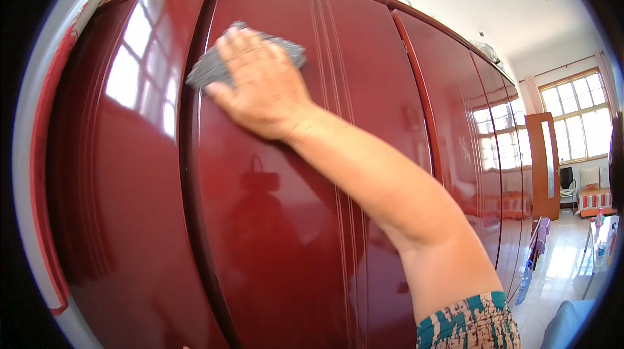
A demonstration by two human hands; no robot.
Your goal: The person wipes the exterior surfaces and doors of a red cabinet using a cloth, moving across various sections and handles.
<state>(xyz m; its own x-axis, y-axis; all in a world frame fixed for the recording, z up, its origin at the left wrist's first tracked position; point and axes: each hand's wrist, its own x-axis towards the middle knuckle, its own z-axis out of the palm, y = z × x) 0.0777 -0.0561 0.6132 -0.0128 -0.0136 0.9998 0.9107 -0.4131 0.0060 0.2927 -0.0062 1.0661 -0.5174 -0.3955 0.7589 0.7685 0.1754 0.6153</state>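
Note:
My right hand lies over a grey cloth, its fingers pressing the cloth against a glossy dark red wardrobe door. The hand is high on the door, beside the dark upright gap at the door's left edge. The cloth's corners stick out on both sides of the fingers, and its middle is hidden under the palm. From the lower right my bare forearm reaches up across the door, with a green and beige patterned sleeve above the elbow. My left hand is not in view.
More red doors run off to the right. At the left edge hangs a red-trimmed curtain. Far right are an open brown door, a bright window, a chair and a purple cloth.

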